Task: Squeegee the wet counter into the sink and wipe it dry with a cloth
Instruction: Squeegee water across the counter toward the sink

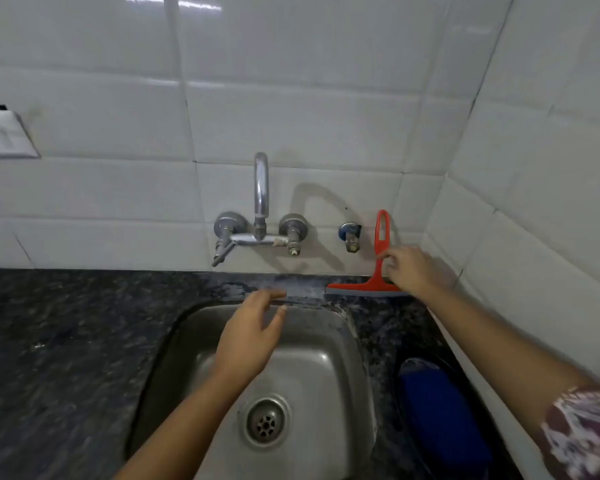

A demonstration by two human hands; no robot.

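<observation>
A patterned sleeve [582, 434] fills the lower right corner of the frame, and its bare forearm runs up to the right hand [411, 268] at the right of centre. That hand's fingers curl in and pinch the handle of the red squeegee [374, 280], which stands upright against the white tiled wall [291, 98], its blade resting on the dark speckled counter [66, 341] just behind the right back corner of the steel sink [312, 375]. The left hand [248, 341] hangs over the sink's back rim in the middle of the frame, fingers loose and spread, holding nothing. A chrome tap [261, 195] juts from the wall above it. A blurred blue object [440, 410] lies on the counter at lower right. A socket plate [0, 136] sits at the left edge.
</observation>
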